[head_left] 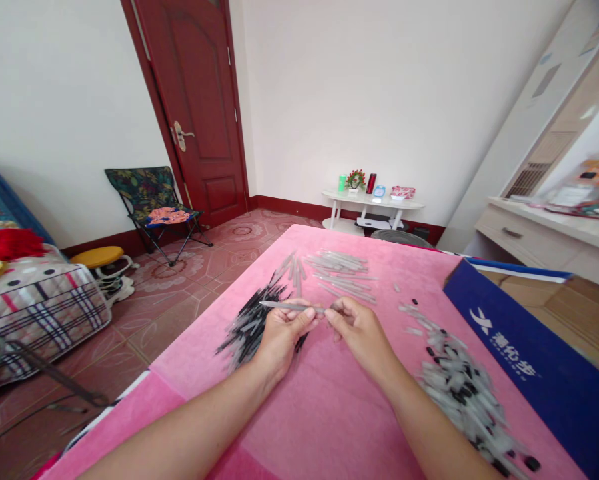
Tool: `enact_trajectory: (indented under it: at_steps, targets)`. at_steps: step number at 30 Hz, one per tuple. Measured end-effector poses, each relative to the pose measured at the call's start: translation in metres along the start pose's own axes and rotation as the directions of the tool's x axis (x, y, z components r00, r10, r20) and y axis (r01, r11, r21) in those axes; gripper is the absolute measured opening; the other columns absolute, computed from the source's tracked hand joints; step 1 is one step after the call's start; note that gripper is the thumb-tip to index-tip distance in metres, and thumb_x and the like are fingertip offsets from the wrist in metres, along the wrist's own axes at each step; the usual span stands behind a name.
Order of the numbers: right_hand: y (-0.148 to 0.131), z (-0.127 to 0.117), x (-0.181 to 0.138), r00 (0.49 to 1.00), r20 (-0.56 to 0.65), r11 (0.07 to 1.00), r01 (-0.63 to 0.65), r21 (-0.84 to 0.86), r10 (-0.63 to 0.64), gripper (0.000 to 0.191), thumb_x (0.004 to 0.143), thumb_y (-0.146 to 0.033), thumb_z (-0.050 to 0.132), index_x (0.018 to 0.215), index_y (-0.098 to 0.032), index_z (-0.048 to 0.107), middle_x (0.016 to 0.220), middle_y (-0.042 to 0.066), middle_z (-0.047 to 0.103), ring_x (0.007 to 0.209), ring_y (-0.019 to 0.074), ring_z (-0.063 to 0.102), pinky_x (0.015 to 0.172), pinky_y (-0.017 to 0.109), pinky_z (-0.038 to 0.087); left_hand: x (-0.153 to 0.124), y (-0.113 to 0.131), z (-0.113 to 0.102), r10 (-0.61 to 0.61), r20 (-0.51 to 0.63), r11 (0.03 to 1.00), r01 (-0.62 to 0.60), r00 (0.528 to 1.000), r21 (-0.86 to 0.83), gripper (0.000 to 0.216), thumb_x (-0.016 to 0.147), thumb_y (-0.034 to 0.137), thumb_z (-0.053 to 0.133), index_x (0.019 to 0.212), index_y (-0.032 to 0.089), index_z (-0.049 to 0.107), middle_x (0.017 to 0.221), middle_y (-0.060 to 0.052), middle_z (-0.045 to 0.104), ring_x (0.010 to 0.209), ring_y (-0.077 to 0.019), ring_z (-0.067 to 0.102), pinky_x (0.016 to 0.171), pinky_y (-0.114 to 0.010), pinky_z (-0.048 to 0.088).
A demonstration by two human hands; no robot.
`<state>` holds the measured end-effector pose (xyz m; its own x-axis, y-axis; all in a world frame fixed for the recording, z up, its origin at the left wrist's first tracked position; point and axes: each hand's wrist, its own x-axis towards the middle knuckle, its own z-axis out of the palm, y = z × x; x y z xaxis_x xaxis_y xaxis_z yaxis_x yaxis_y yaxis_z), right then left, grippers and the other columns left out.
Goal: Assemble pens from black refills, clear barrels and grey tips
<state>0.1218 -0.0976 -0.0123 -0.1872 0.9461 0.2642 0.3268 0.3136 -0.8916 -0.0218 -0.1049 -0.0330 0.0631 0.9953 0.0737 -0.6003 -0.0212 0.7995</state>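
Observation:
My left hand (pixel 282 330) is closed around a thin grey pen barrel (pixel 284 306) that points left over the pink table cover (pixel 329 413). My right hand (pixel 354 327) pinches at the barrel's right end; what its fingertips hold is too small to make out. Just left of my left hand lies a heap of black and grey pen parts (pixel 249 323). Beyond my hands rests a loose pile of clear grey barrels (pixel 339 272). To the right of my right arm spreads a pile of small clear and black caps (pixel 459 383).
A blue cardboard box (pixel 524 360) stands open at the table's right edge. On the floor beyond are a folding chair (pixel 154 203), a yellow stool (pixel 97 257), a red door (pixel 194 100) and a small white side table (pixel 369 200). A bed (pixel 34 293) is at left.

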Motion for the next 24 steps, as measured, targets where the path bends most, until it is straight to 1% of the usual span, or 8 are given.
enact_trajectory:
  at_steps: [4,5,9,14,17,19,22,24]
  targets:
    - [0.0007,-0.0001,-0.0004,0.999,0.029,0.999,-0.039,-0.011,0.039,0.041,0.084,-0.044,0.034,0.059,-0.016,0.050,0.050,-0.002,0.051,0.042,0.0086,0.048,0.044,0.020,0.037,-0.0011,0.0005,0.0019,-0.015,0.007,0.999,0.015,1.000,0.029,0.026,0.061,0.021,0.071,0.083,0.012,0.058,0.076,-0.005,0.067,0.072,-0.0141,0.063,0.071,-0.023,0.049]
    - [0.0007,-0.0004,-0.0001,0.999,0.020,0.999,-0.046,0.000,0.046,0.040,0.083,-0.045,0.035,0.060,-0.016,0.051,0.051,-0.001,0.052,0.043,0.0087,0.048,0.044,0.020,0.037,-0.0012,0.0005,0.0023,-0.015,0.005,0.999,0.015,1.000,0.032,0.027,0.061,0.021,0.071,0.083,0.012,0.059,0.076,-0.005,0.067,0.072,-0.0140,0.064,0.070,-0.023,0.050]
    - [0.0007,-0.0011,0.0011,1.000,-0.026,1.000,-0.010,0.018,0.011,0.025,0.074,-0.041,0.053,0.067,-0.017,0.050,0.057,-0.002,0.054,0.048,0.0088,0.049,0.045,0.019,0.038,-0.0011,0.0002,0.0024,-0.007,0.001,1.000,0.007,1.000,0.021,0.029,0.059,0.022,0.072,0.083,0.012,0.059,0.075,-0.005,0.068,0.070,-0.0135,0.063,0.069,-0.022,0.049]
    - [0.0007,-0.0014,0.0010,0.999,0.028,0.999,-0.033,-0.001,0.033,0.038,0.083,-0.043,0.037,0.059,-0.016,0.051,0.051,-0.002,0.051,0.044,0.0086,0.048,0.044,0.020,0.037,-0.0010,-0.0001,0.0011,-0.012,0.017,0.999,0.011,1.000,0.033,0.027,0.062,0.020,0.071,0.084,0.012,0.058,0.077,-0.006,0.068,0.072,-0.0136,0.063,0.070,-0.022,0.049]
    - [-0.0004,-0.0014,0.0007,1.000,0.023,0.999,-0.019,0.034,0.018,0.029,0.077,-0.042,0.048,0.064,-0.016,0.051,0.054,-0.003,0.051,0.046,0.0084,0.048,0.044,0.019,0.038,-0.0005,-0.0003,0.0006,-0.010,-0.001,1.000,0.010,1.000,0.006,0.028,0.061,0.020,0.071,0.084,0.013,0.058,0.079,-0.006,0.068,0.074,-0.0142,0.063,0.070,-0.023,0.049]
    - [-0.0005,-0.0013,0.0008,1.000,0.024,1.000,-0.013,0.027,0.013,0.028,0.076,-0.040,0.051,0.061,-0.016,0.050,0.052,-0.003,0.051,0.045,0.0083,0.048,0.045,0.019,0.038,-0.0004,-0.0003,0.0007,-0.015,-0.011,1.000,0.015,1.000,0.000,0.029,0.060,0.021,0.072,0.084,0.013,0.058,0.080,-0.006,0.068,0.075,-0.0152,0.063,0.070,-0.024,0.049]
    - [0.0007,-0.0016,0.0011,0.998,0.053,0.999,-0.046,0.013,0.046,0.038,0.081,-0.044,0.040,0.057,-0.016,0.051,0.050,-0.002,0.052,0.042,0.0087,0.048,0.043,0.020,0.038,-0.0006,0.0000,0.0014,-0.021,-0.006,1.000,0.021,1.000,0.015,0.029,0.060,0.021,0.072,0.084,0.012,0.058,0.080,-0.006,0.068,0.075,-0.0155,0.064,0.070,-0.025,0.050]
    - [0.0015,-0.0016,0.0012,0.996,0.061,0.998,-0.061,0.030,0.059,0.039,0.082,-0.045,0.038,0.061,-0.016,0.052,0.052,-0.001,0.053,0.042,0.0088,0.049,0.043,0.020,0.038,-0.0008,0.0003,0.0019,-0.023,-0.004,1.000,0.023,1.000,0.013,0.028,0.061,0.020,0.071,0.084,0.013,0.057,0.079,-0.006,0.068,0.075,-0.0151,0.063,0.070,-0.024,0.050]
